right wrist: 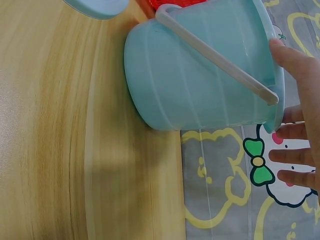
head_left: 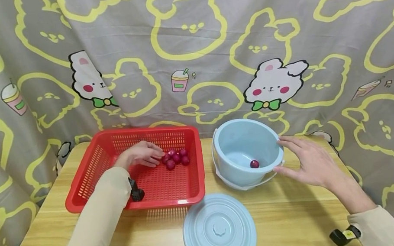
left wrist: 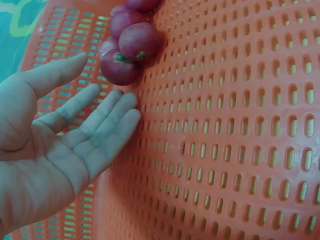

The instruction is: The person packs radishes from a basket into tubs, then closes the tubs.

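Inside the red plastic basket [head_left: 178, 194], my left hand [head_left: 143, 153] reaches toward a cluster of small red onions [head_left: 175, 156]. In the left wrist view its palm is turned up, the fingers are spread and hold nothing, and the fingertips lie just short of the onions [left wrist: 140, 40]. On the right stands a light blue bucket [head_left: 233, 169] with a single red onion [head_left: 254, 164] at its bottom. My right hand [head_left: 308, 160] touches the bucket's rim with thumb and fingertips, its fingers nearly straight. The bucket's pale handle [right wrist: 215, 56] hangs down along its side.
A round light blue lid [head_left: 222, 241] lies on the wooden table [head_left: 291, 229] in front of the basket and bucket. Behind the table hangs a grey curtain [head_left: 211, 67] with cartoon prints. Each wrist wears a small black camera.
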`<state>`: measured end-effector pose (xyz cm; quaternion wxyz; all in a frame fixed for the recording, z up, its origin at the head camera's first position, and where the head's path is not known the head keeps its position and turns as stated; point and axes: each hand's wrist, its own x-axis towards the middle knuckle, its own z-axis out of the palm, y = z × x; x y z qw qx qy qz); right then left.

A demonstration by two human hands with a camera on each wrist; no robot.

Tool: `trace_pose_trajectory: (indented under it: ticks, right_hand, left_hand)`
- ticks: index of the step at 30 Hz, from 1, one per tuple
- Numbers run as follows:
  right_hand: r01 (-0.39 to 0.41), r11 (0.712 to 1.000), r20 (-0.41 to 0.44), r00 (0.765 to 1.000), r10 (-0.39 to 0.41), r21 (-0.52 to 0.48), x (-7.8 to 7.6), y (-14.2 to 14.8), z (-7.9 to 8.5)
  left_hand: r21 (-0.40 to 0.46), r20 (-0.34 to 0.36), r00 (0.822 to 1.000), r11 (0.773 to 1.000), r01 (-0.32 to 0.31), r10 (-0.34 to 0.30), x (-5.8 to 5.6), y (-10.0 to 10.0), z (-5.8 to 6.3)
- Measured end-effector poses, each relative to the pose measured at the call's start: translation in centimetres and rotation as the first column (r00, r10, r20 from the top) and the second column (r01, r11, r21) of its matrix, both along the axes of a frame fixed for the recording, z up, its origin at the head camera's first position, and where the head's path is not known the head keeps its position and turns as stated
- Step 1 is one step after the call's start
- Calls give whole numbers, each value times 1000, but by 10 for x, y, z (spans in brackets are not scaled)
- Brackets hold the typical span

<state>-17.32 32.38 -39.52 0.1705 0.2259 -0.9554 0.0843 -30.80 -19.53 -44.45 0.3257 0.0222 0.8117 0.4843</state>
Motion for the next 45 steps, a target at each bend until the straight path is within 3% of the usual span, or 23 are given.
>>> trace_pose_trajectory:
  ticks: [11,25,35,45]
  right_hand:
    - [3,1000,4,1000,-3,0,0,-1,1]
    - [-2,1000,-6,1000,2,2,0,-3,0]
    - [-2,1000,-6,1000,2,2,0,-3,1]
    - [6,1000,-2,1000,-6,6,1,-2,1]
  left_hand:
    - [-2,11,1000,1000,-14,14,-1,9,-5]
    - [-45,-21,1000,999,16,-17,1,14,-6]
    - [-74,-60,998,997,2,-6,3,9,0]
    - [-17,-78,997,1000,-26,24,1,5,4]
